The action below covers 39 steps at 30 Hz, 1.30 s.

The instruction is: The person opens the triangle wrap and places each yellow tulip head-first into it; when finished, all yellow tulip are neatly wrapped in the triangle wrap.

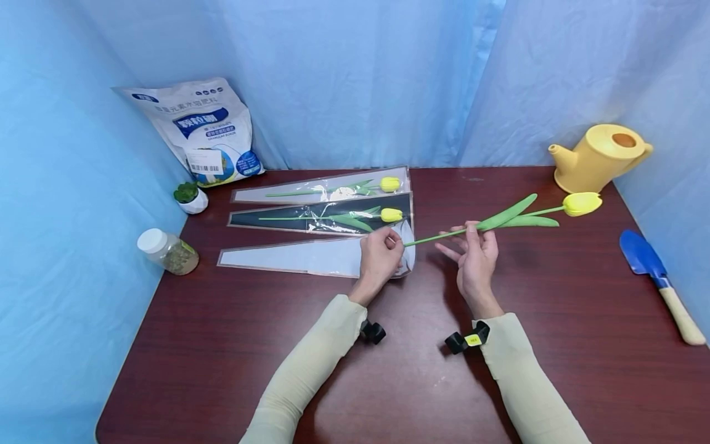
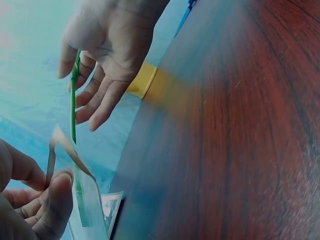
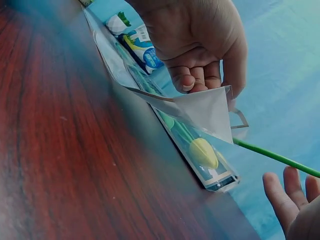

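Observation:
My left hand pinches the rim of a white flower sleeve at its wide right end and lifts it. In the left wrist view, the lower tip of a green stem shows through the sleeve's clear film. That stem belongs to a yellow artificial tulip, held by my right hand between thumb and fingers just below its leaves. The bloom points right, away from the sleeve. Behind lie two more sleeves, a black one and a white one, each with a yellow tulip inside.
On the left are a white fertiliser bag, a small potted succulent and a lidded jar. A yellow watering can and a blue trowel stand and lie on the right. Blue curtains enclose the table's back and sides.

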{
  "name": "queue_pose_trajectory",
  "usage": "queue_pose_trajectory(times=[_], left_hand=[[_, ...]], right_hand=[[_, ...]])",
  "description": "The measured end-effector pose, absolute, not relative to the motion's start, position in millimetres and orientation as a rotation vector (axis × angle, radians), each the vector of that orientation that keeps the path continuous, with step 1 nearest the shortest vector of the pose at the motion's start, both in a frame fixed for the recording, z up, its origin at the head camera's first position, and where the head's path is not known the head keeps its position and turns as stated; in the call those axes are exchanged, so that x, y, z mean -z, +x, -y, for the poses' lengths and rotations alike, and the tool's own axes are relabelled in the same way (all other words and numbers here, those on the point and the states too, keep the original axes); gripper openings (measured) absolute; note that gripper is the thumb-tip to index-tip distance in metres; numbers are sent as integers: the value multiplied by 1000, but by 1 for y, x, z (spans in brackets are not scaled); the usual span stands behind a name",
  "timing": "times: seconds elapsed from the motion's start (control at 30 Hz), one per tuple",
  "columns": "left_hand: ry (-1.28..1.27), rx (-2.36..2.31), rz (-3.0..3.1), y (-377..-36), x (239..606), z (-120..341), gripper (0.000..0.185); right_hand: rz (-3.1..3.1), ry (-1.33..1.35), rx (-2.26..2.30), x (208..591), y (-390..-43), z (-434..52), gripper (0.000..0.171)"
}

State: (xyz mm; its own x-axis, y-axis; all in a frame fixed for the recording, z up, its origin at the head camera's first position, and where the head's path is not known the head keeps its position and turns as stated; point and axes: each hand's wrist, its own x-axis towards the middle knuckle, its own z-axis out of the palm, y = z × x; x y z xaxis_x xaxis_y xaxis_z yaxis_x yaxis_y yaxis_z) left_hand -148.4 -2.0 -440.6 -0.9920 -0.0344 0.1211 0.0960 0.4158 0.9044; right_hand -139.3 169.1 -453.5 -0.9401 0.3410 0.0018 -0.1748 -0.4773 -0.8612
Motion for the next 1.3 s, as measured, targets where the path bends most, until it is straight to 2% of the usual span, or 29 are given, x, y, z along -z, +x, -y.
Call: queue_pose_trajectory(times=[0.27, 0.5, 0.7, 0.9, 1.3], left_hand=[[-102, 1652, 2531, -145, 439, 0, 11], [-101, 1643, 2535, -145, 440, 1, 11], [-110, 1619, 2538, -146, 441, 0, 11], [-106, 1597, 2545, -147, 441, 1, 12], [-125, 1558, 2562, -145, 439, 0, 10]], right_hand=[[1441, -302, -2363, 457, -138, -164, 15], [1437, -275, -2311, 459, -135, -160, 27], [1454, -314, -2320, 454, -136, -167, 19], [1358, -356, -2309, 449, -137, -177, 25], [1458, -375, -2374, 449, -138, -174, 11]])
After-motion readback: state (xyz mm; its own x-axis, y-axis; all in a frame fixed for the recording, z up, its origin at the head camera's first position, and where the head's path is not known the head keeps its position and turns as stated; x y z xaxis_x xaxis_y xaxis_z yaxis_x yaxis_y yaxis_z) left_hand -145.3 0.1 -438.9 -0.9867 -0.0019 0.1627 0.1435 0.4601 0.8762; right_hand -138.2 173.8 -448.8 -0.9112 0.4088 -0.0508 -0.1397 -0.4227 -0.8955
